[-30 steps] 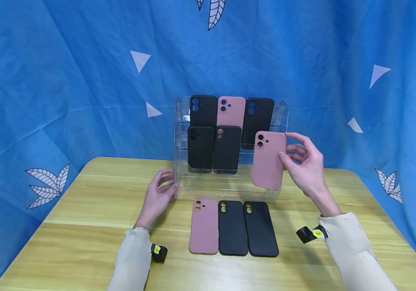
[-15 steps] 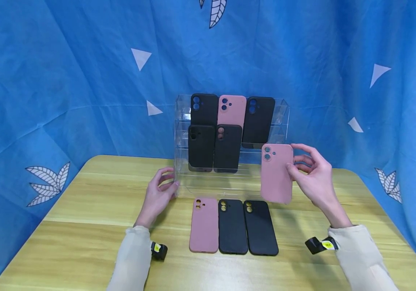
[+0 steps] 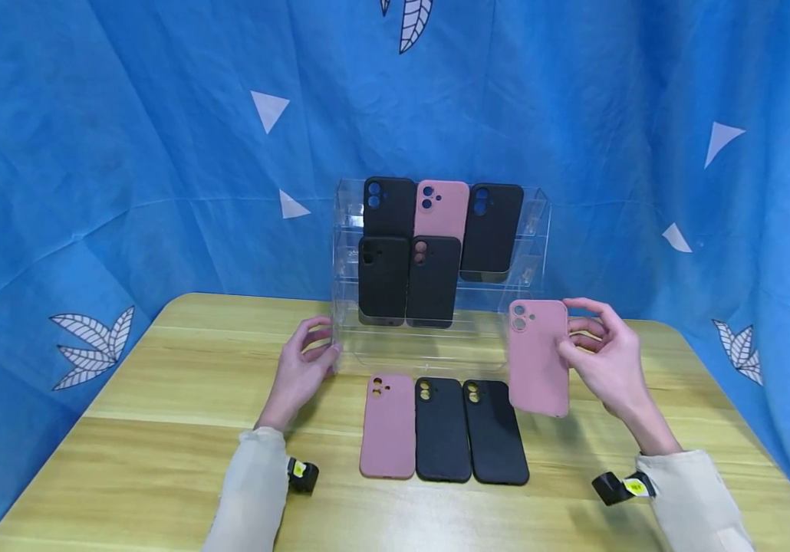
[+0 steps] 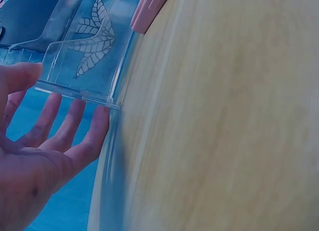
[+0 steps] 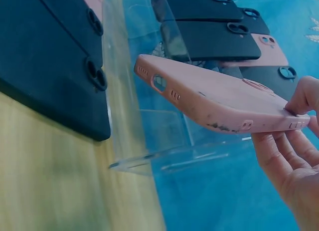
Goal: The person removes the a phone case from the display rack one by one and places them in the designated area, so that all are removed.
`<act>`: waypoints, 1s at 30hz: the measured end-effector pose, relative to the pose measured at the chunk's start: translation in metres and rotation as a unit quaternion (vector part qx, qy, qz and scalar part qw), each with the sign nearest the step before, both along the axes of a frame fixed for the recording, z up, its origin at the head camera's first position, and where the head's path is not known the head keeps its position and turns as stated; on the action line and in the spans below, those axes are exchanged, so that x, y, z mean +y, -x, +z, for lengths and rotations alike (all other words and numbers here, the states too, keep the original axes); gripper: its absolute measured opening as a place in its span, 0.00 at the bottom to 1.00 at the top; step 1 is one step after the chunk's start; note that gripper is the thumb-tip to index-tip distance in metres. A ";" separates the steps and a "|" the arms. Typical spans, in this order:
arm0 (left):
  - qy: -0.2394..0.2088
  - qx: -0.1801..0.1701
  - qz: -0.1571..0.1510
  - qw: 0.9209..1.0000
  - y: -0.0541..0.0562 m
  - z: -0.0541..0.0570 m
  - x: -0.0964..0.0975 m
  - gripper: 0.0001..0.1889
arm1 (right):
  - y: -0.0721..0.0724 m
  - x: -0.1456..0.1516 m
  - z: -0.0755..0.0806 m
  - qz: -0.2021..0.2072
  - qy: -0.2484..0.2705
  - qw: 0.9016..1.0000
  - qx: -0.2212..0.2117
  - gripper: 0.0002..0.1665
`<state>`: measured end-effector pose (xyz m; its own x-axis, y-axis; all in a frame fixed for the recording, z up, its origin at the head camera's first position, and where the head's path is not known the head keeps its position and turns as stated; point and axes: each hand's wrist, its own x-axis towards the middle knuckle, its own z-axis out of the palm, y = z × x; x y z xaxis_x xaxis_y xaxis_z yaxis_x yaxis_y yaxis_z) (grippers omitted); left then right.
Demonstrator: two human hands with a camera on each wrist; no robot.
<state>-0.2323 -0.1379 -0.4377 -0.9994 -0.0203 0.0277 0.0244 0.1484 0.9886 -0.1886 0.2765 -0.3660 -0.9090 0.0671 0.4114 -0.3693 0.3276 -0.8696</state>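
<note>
My right hand pinches a pink phone case by its right edge, thumb in front and fingers behind. The case is held upright above the table, right of the clear acrylic display rack. In the right wrist view its rim shows dark scuffs and cutouts. My left hand rests at the rack's left side, its fingertips touching the side panel. Black cases and one pink case stand in the rack's upper tiers.
A pink case, a black case and another black case lie side by side on the wooden table before the rack. A blue curtain hangs behind.
My right hand has drawn the pink phone case away from the rack's front, down and to the right, toward me. The left hand keeps its place at the rack's side.
</note>
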 end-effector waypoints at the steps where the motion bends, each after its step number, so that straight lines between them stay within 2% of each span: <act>1: 0.000 0.000 0.000 1.000 0.000 0.000 0.000 0.24 | -0.001 0.001 -0.002 0.002 0.004 1.000 -0.002 0.31; 10: -0.003 0.002 -0.001 1.000 0.000 0.000 -0.001 0.24 | -0.013 0.010 -0.016 0.028 0.053 0.998 -0.026 0.32; 20: -0.005 -0.002 -0.002 1.000 0.000 0.000 -0.001 0.24 | -0.025 0.021 -0.034 0.015 0.059 0.996 -0.067 0.33; 26: -0.004 -0.002 -0.003 1.000 0.001 0.000 -0.002 0.24 | -0.032 0.027 -0.040 0.010 0.042 0.994 -0.099 0.32; 30: -0.005 -0.003 -0.005 1.000 0.001 0.000 -0.001 0.24 | -0.037 0.031 -0.043 0.018 0.007 0.992 -0.121 0.31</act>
